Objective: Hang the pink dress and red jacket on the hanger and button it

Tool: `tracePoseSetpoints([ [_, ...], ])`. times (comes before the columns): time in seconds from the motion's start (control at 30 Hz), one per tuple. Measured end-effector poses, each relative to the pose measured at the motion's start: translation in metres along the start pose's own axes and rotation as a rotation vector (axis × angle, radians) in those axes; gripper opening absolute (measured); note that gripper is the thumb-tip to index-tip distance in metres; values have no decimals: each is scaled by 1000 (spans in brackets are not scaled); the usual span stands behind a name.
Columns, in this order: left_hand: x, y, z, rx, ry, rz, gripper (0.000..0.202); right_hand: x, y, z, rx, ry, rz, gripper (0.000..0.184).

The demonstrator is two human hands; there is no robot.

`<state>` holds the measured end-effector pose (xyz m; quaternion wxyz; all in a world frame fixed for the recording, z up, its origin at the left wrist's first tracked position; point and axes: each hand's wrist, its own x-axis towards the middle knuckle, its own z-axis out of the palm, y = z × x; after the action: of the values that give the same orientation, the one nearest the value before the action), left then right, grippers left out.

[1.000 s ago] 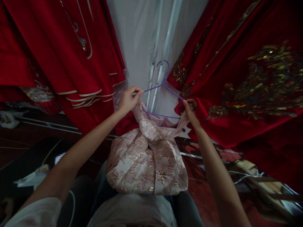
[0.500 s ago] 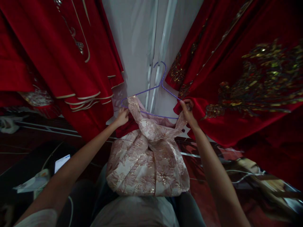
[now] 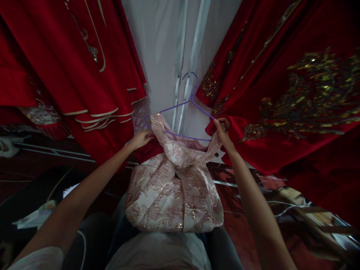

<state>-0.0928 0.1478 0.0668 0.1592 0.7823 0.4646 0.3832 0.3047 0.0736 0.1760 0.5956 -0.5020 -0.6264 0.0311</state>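
A pink and gold brocade garment [image 3: 174, 191] hangs in front of me from a purple wire hanger [image 3: 185, 107]. Its left shoulder strap lies over the hanger's left arm. My right hand [image 3: 223, 131] is closed on the hanger's right end together with the garment's right strap. My left hand [image 3: 142, 138] is lower, fingers closed on the fabric just under the left strap. The hanger's hook points up, free of any rail.
Red velvet garments with gold trim [image 3: 84, 67] hang at the left, and red ones with gold embroidery [image 3: 295, 97] at the right. A white curtain [image 3: 168, 48] is behind. A phone and papers [image 3: 45, 210] lie low left; dark floor with rails and cables spreads below.
My left hand let go of the hanger's left arm and dropped to the garment below the strap, which now sits over the hanger. The right hand stayed put.
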Motion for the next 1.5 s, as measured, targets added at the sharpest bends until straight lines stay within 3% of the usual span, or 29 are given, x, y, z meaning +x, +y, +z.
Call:
tracePoseSetpoints([
  [0.1,-2,-3,-3,17,-27,50,33,-1,-6,0,4,-8,0,42],
  [0.2,3,-3,-4,-146,-4,-37,35,-3,-13,-1,-2,5,-5,42],
  [0.37,30,5,-24,-458,280,-226,30,-1,-20,-3,-8,10,4,48],
  [0.43,45,17,-37,-541,342,-260,23,1,-20,-5,-19,-12,1,49],
  [0.57,67,55,-61,-421,382,-132,16,4,-15,-6,-30,16,3,51],
  [0.67,68,96,-70,-306,399,40,11,1,-17,-9,-35,3,6,48],
  [0.83,44,180,-55,-358,351,179,17,-9,-35,-16,-28,-71,0,42],
  [0.93,34,210,-39,-378,294,250,21,-9,-45,-18,49,-124,32,39],
  [1.0,37,211,-32,-319,241,298,23,-8,-48,-19,122,-143,74,45],
  [1.07,45,199,-30,-208,217,323,21,-7,-49,-21,193,-92,97,58],
  [1.2,63,162,-33,-69,77,285,18,-15,-45,-29,212,191,109,65],
  [1.27,66,148,-35,-36,-26,246,19,-22,-47,-31,136,242,114,65],
  [1.4,60,138,-34,51,-132,194,25,-24,-62,-27,-54,5,-20,61],
  [1.5,54,136,-31,59,-127,204,28,-1,-70,-18,-214,-34,-95,58],
])
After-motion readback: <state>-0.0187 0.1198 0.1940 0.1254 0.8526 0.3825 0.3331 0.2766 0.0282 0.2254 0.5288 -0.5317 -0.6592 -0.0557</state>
